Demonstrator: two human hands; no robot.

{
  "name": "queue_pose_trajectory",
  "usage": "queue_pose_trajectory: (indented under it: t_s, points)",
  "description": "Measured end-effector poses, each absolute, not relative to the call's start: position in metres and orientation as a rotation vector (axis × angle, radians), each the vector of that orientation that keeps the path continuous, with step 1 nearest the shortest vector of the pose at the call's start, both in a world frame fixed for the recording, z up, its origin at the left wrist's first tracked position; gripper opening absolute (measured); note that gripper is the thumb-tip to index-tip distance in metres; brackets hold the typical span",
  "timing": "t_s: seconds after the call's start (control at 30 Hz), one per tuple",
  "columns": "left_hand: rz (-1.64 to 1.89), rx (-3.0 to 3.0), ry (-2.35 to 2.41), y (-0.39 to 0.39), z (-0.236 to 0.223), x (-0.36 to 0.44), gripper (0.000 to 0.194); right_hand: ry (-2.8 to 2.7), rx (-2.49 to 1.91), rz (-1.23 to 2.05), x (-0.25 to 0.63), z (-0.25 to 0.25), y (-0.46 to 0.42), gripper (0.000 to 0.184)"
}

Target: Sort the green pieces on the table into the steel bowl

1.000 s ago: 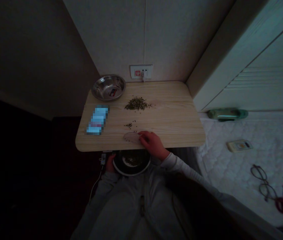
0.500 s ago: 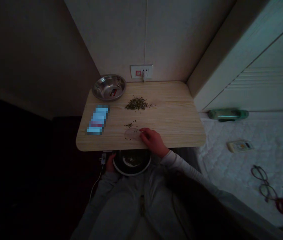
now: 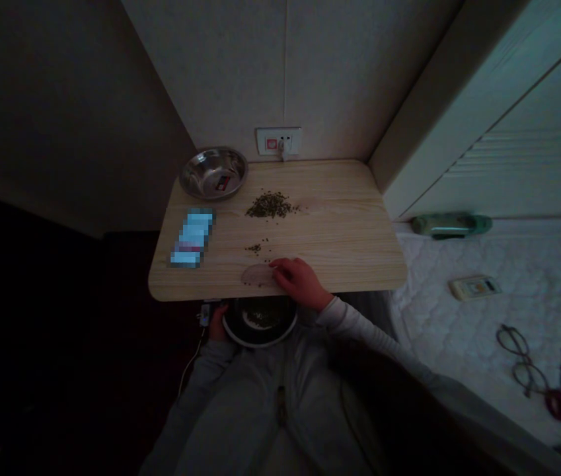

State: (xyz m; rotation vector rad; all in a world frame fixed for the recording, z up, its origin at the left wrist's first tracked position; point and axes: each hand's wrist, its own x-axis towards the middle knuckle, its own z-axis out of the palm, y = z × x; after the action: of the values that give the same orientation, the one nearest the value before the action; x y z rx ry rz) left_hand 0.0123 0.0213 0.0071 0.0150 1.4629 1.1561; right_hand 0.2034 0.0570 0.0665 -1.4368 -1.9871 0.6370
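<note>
My right hand (image 3: pixel 302 284) is closed on the edge of a thin, clear oval piece of plastic (image 3: pixel 255 275), low over the near edge of the wooden tabletop (image 3: pixel 344 231). A few dark grains lie around it. Below that edge, my left hand (image 3: pixel 217 324) grips the side of a dark bowl with a pale rim (image 3: pixel 260 344); its fingers are partly hidden. Small dark grains lie inside the bowl. On the tabletop are a larger pile of greenish-brown grains (image 3: pixel 271 205) and, nearer me, a small cluster (image 3: pixel 255 249).
A steel bowl (image 3: pixel 195 178) stands at the back left, with a blurred lit phone (image 3: pixel 191 238) in front. A wall socket (image 3: pixel 279 141) holds a plug. On the white quilted bed at right lie a green bottle (image 3: pixel 451 225), a pale box (image 3: pixel 475 287) and glasses (image 3: pixel 523 360).
My right hand has drawn the clear plastic piece slightly toward me, closer to the tabletop's near edge. The left hand and its bowl stay in place. The view has shifted a little.
</note>
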Motion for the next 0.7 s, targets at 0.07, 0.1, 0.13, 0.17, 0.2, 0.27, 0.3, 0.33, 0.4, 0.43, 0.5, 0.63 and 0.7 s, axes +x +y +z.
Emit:
queue_pose_trajectory:
  t_s: [0.07,0.1,0.13,0.17,0.2,0.27,0.3,0.33,0.4,0.43,0.5,0.63,0.7]
  points:
    - [1.098,-0.027,1.425,0.022,0.010,0.014,0.018,-2.000,-1.429,0.654,0.204,0.067,0.057,0.020]
    - [1.088,-0.042,1.411,0.022,0.012,0.014,0.018,-2.003,-1.428,0.662,0.204,0.067,0.056,0.020]
    - [1.087,-0.051,1.399,0.022,0.014,0.015,0.018,-2.005,-1.426,0.670,0.204,0.067,0.056,0.020]
    - [1.088,-0.051,1.385,0.022,0.016,0.016,0.018,-2.007,-1.422,0.678,0.204,0.067,0.056,0.020]
    - [1.088,-0.044,1.375,0.022,0.019,0.016,0.017,-2.009,-1.418,0.683,0.204,0.068,0.056,0.020]
    - [1.086,-0.019,1.378,0.022,0.023,0.017,0.016,-2.015,-1.411,0.691,0.205,0.069,0.056,0.020]
    - [1.087,-0.007,1.390,0.022,0.024,0.017,0.015,-2.021,-1.407,0.694,0.205,0.069,0.055,0.020]
    - [1.092,0.005,1.400,0.021,0.024,0.018,0.015,-2.031,-1.405,0.698,0.205,0.069,0.055,0.020]
    - [1.106,0.016,1.418,0.021,0.022,0.017,0.015,-2.051,-1.393,0.705,0.205,0.069,0.056,0.020]
    - [1.114,0.014,1.424,0.021,0.021,0.017,0.015,-2.059,-1.383,0.707,0.205,0.069,0.056,0.020]
    - [1.130,0.009,1.432,0.021,0.017,0.017,0.014,-2.068,-1.364,0.705,0.206,0.069,0.056,0.020]
    - [1.159,0.008,1.455,0.019,0.015,0.017,0.017,-2.088,-1.353,0.708,0.206,0.071,0.055,0.020]
    - [1.168,0.013,1.453,0.018,0.016,0.018,0.019,-2.095,-1.355,0.711,0.206,0.071,0.055,0.020]
